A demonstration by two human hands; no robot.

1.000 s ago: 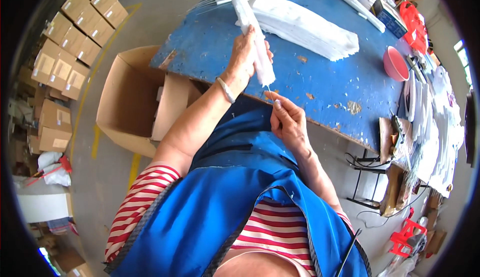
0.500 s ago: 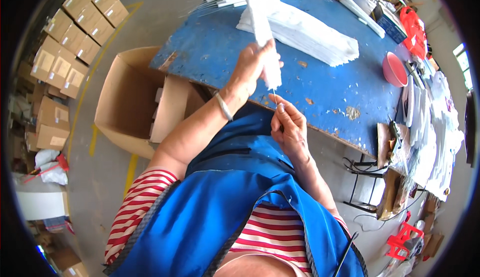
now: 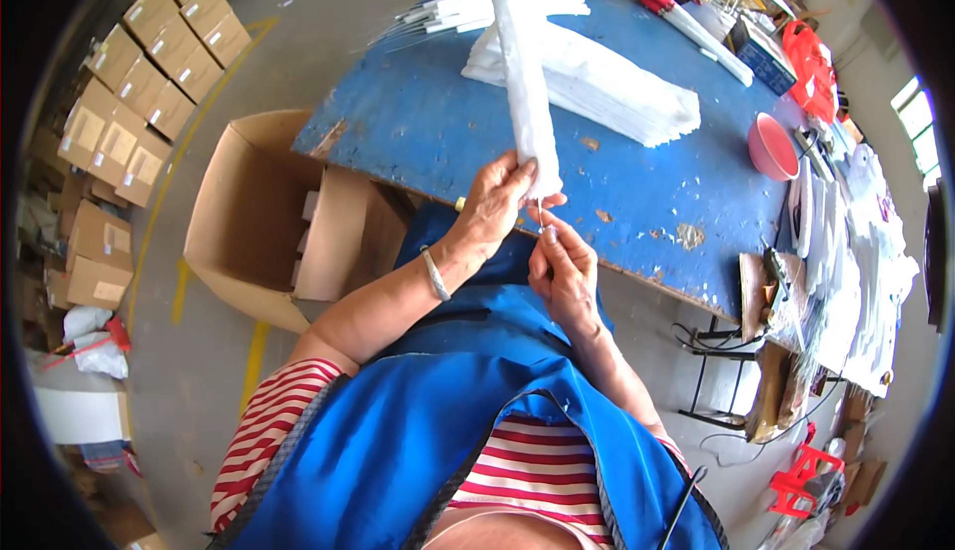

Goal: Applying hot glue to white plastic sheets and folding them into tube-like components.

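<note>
1. Your left hand [image 3: 494, 207] is clamped round the lower end of a long white wrapped bundle [image 3: 519, 73], which stands nearly upright over the near edge of the surface [image 3: 637, 182].
2. Your right hand [image 3: 563, 270] sits just below and beside the left, fingertips [image 3: 548, 236] pinched together on a thin white stem [image 3: 541, 214] sticking out of the bundle's bottom end.
3. The two hands are almost touching, held above your blue apron [image 3: 438, 411], just in front of the surface edge.
4. The surface is blue, with chipped paint.
5. A flat stack of white sleeves [image 3: 597, 83] lies on it behind the bundle, well apart from your hands.
6. A loose pile of thin white sticks [image 3: 477, 11] lies at the far left of the surface.
7. A pink bowl [image 3: 772, 146] sits to the right on the surface.
8. An open cardboard box [image 3: 264, 217] stands on the floor to your left, against the surface corner.
9. Stacked closed cartons [image 3: 149, 63] sit further left on the floor.
10. A silver bracelet [image 3: 434, 273] is on your left wrist.
</note>
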